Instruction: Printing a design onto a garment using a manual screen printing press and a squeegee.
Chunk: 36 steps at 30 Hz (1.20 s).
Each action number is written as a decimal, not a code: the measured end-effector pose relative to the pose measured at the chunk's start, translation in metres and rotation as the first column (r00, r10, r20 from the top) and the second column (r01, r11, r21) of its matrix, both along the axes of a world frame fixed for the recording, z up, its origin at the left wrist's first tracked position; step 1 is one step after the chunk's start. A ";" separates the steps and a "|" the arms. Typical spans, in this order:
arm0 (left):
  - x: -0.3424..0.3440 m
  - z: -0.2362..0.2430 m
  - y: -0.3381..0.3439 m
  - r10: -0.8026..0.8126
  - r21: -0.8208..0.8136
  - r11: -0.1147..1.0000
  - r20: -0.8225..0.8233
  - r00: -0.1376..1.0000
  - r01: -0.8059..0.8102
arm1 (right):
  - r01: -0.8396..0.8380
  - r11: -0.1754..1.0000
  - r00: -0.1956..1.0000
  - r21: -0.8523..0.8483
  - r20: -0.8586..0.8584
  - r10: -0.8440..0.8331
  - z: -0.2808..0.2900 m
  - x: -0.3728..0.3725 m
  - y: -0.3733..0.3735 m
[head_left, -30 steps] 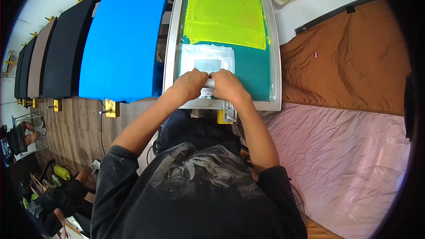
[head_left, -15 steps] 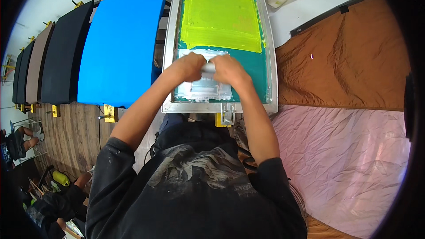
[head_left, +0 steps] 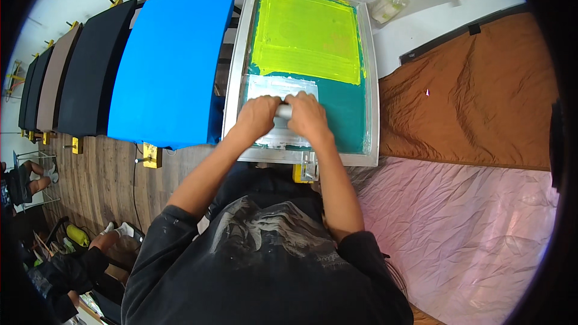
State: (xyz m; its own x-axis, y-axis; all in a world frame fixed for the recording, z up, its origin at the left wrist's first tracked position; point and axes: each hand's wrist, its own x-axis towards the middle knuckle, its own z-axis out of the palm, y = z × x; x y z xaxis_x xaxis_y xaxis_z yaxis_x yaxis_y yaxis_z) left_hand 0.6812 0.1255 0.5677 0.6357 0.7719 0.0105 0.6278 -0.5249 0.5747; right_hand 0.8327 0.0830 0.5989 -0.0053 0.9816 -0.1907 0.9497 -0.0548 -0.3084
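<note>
A metal-framed printing screen (head_left: 238, 72) lies in front of me, its mesh teal with a large yellow-green rectangle (head_left: 306, 36) across the far half. My left hand (head_left: 257, 117) and my right hand (head_left: 307, 117) sit side by side on the near part of the mesh, both gripping the pale handle of a squeegee (head_left: 283, 110). Its wide whitish blade (head_left: 282, 86) shows just beyond my knuckles, over a smear of white ink. My fingers hide most of the handle.
Left of the screen lie a bright blue board (head_left: 171, 60), then black (head_left: 90, 75) and brown boards in a row, with yellow clamps (head_left: 150, 156) at their near ends. Brown cloth (head_left: 475, 90) and pink cloth (head_left: 463, 229) cover the right. A plastic bottle (head_left: 391, 6) lies beyond.
Both hands have pushed the squeegee away from me, from the near edge of the frame up the mesh toward the yellow-green area.
</note>
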 end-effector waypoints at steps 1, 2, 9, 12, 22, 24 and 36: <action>0.004 0.005 0.012 -0.004 -0.056 0.998 -0.088 0.996 -0.001 | -0.023 0.996 1.000 -0.087 0.011 0.024 0.009 0.003 0.014; 0.005 0.000 0.025 -0.030 -0.065 0.998 -0.090 0.996 0.024 | -0.041 0.980 0.999 -0.193 -0.017 0.039 0.014 0.007 0.030; -0.005 0.003 -0.038 0.015 0.067 0.998 0.020 1.000 -0.016 | -0.016 0.999 1.000 0.043 0.012 0.016 -0.004 -0.008 -0.032; -0.018 0.011 -0.083 0.037 0.064 0.997 0.013 0.999 -0.037 | -0.035 0.998 0.999 0.048 -0.013 0.036 0.005 -0.023 -0.075; 0.003 0.024 0.015 0.009 -0.070 0.997 -0.068 0.998 -0.014 | -0.026 0.995 1.000 -0.097 0.000 0.026 0.015 0.002 0.016; 0.004 0.021 0.019 0.025 -0.111 0.993 -0.081 0.996 -0.034 | -0.013 0.994 1.000 -0.111 -0.027 0.011 0.016 0.004 0.021; -0.020 0.036 -0.060 -0.041 -0.253 0.967 -0.037 0.998 0.030 | -0.058 0.991 0.994 -0.120 -0.098 0.046 0.026 -0.013 -0.062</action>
State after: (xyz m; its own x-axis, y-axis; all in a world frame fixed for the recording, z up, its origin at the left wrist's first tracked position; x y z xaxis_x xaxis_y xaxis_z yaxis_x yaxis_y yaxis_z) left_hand 0.6607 0.0658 0.6041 0.6586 0.7228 -0.2091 0.6377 -0.3886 0.6651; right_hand 0.8200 0.0209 0.6246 -0.0795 0.9488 -0.3058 0.9192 -0.0489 -0.3908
